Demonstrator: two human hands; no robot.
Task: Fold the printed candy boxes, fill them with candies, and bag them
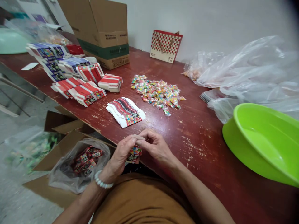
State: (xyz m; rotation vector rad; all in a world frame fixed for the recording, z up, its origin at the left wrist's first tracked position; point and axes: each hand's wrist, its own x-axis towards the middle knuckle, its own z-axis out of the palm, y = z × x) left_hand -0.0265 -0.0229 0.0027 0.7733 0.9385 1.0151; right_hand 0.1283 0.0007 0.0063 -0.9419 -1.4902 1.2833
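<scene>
Both my hands meet at the table's near edge around one small printed candy box [135, 154], red with bright colours. My left hand [122, 152], with a beaded bracelet on the wrist, grips its side. My right hand [156, 144] pinches at its top, where a pale flap shows between the thumbs. Just beyond lies a fanned stack of flat printed cartons [126, 111], white-edged with red and black. Behind it to the right spreads a pile of small wrapped candies [160, 92].
Bundled cartons [87, 93] stand left, before a large cardboard box [105, 37]. A checked paper bag [165, 46] leans by the wall. A green basin [240, 140] and clear plastic bags [252, 68] occupy the right. Below left, a lined carton holds red packs [87, 160].
</scene>
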